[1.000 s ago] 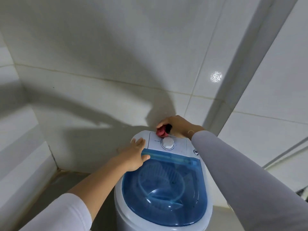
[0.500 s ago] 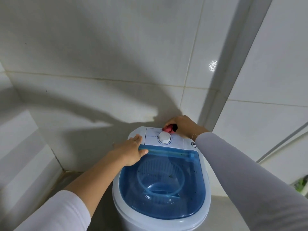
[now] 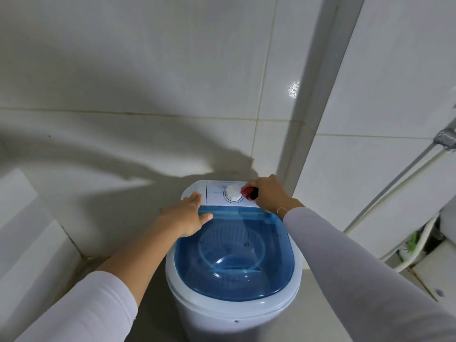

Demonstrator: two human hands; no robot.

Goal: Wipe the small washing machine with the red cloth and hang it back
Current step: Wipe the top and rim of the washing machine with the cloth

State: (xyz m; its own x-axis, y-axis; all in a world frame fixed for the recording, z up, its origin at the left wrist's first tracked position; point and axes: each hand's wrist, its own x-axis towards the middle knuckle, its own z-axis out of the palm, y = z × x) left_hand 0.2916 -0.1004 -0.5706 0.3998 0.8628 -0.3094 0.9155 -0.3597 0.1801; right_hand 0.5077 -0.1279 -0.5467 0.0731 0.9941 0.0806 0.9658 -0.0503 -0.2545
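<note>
Both hands are on the small washing machine (image 3: 234, 309), which stands near the corner of the tiled walls (image 3: 148, 70). Lying flat with fingers spread, the left hand (image 3: 185, 215) rests on the far left edge of the blue lid (image 3: 234, 272), gripping nothing. Clenched around the bunched red cloth (image 3: 246, 192), the right hand (image 3: 271, 193) presses it on the white control panel (image 3: 214, 191), just right of the round dial (image 3: 234, 192).

- My red cloth (image 3: 246, 191) shows beside the white dial (image 3: 234, 193).
- The washing machine (image 3: 232, 309) is white, its lid (image 3: 234, 262) translucent blue.
- My sleeves (image 3: 357, 267) are pale grey-white.
- The wall tiles (image 3: 148, 70) are plain white.
</note>
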